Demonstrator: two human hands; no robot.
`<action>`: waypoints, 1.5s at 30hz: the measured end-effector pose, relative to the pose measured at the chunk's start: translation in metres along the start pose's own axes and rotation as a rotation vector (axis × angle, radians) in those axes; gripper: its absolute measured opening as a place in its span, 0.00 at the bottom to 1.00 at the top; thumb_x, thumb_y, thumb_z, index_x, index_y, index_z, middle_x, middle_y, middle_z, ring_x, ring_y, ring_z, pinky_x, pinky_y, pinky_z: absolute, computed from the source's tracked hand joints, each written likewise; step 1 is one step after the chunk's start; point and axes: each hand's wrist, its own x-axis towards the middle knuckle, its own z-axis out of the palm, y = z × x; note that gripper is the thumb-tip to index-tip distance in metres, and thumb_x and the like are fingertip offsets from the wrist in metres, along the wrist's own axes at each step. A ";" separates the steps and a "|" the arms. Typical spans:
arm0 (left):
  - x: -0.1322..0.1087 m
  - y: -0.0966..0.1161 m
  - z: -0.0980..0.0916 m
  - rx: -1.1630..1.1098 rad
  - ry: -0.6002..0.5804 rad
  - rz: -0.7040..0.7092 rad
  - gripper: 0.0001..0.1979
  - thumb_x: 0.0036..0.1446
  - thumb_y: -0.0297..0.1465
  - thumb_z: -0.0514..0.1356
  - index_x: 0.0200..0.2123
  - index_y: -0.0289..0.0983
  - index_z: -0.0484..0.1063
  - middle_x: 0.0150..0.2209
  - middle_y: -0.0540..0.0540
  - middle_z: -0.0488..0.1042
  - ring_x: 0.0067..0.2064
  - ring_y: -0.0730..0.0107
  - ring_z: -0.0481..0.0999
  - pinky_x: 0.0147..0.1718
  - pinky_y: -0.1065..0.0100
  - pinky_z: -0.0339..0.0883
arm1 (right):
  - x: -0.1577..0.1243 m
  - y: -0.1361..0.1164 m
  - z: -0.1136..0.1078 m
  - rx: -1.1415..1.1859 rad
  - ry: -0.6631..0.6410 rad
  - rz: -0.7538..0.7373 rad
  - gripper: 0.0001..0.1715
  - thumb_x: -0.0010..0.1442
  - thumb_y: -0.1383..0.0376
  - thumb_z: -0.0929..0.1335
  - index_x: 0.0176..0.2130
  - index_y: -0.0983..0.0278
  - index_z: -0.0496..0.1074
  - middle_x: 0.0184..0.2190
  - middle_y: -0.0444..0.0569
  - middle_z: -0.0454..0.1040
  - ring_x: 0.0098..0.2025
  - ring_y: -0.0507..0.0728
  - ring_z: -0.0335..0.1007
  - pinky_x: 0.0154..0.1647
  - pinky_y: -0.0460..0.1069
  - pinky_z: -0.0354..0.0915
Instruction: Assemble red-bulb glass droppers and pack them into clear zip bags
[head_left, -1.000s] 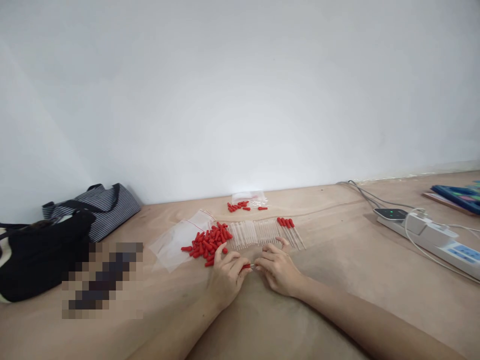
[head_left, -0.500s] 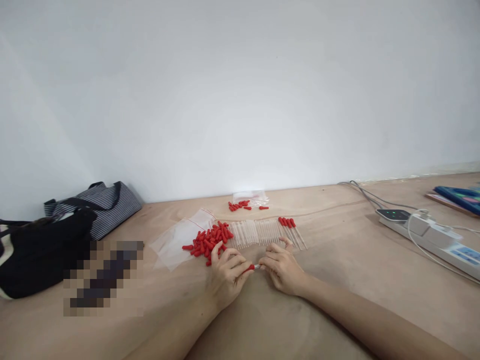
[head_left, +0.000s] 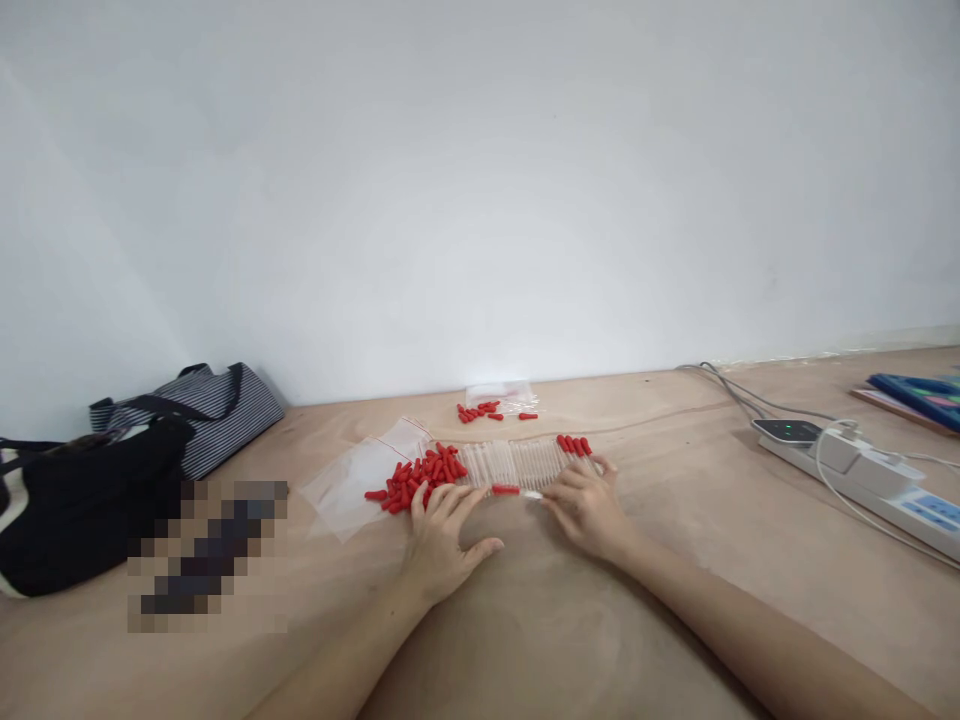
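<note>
The red-capped tube runs crosswise, red end pointing left.

Site: indoor room, exact type unclear; plain white wall, wooden surface, power strip, striped bag, black bag.

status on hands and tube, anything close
Right hand holding red-capped tube. Left hand open, near red cap pile. Row of clear tubes close beyond.
</note>
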 end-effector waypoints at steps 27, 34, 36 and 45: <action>0.006 -0.034 -0.001 0.233 0.017 -0.101 0.05 0.52 0.30 0.57 0.30 0.42 0.74 0.31 0.47 0.72 0.36 0.61 0.67 0.39 0.55 0.50 | 0.017 0.029 0.000 -0.203 -0.069 0.545 0.16 0.56 0.59 0.60 0.30 0.61 0.73 0.36 0.51 0.72 0.45 0.61 0.61 0.45 0.58 0.43; 0.004 -0.019 -0.002 0.042 -0.025 0.089 0.08 0.56 0.29 0.54 0.34 0.43 0.72 0.30 0.49 0.73 0.35 0.66 0.67 0.38 0.61 0.51 | 0.041 0.026 0.011 -0.293 -0.283 0.639 0.17 0.56 0.61 0.58 0.31 0.62 0.74 0.38 0.55 0.72 0.49 0.64 0.59 0.43 0.59 0.47; 0.003 -0.014 -0.002 -0.068 -0.084 0.176 0.09 0.57 0.28 0.52 0.35 0.44 0.72 0.30 0.50 0.73 0.35 0.68 0.67 0.38 0.63 0.51 | 0.045 0.028 0.011 -0.312 -0.321 0.644 0.17 0.56 0.63 0.58 0.31 0.63 0.74 0.38 0.55 0.72 0.48 0.64 0.60 0.43 0.59 0.48; 0.002 0.008 -0.008 -0.183 -0.170 -0.034 0.06 0.46 0.33 0.59 0.30 0.39 0.67 0.31 0.50 0.72 0.35 0.66 0.68 0.36 0.64 0.57 | 0.049 0.025 0.014 -0.371 -0.330 0.591 0.15 0.53 0.68 0.60 0.35 0.64 0.73 0.35 0.58 0.73 0.44 0.64 0.63 0.44 0.59 0.47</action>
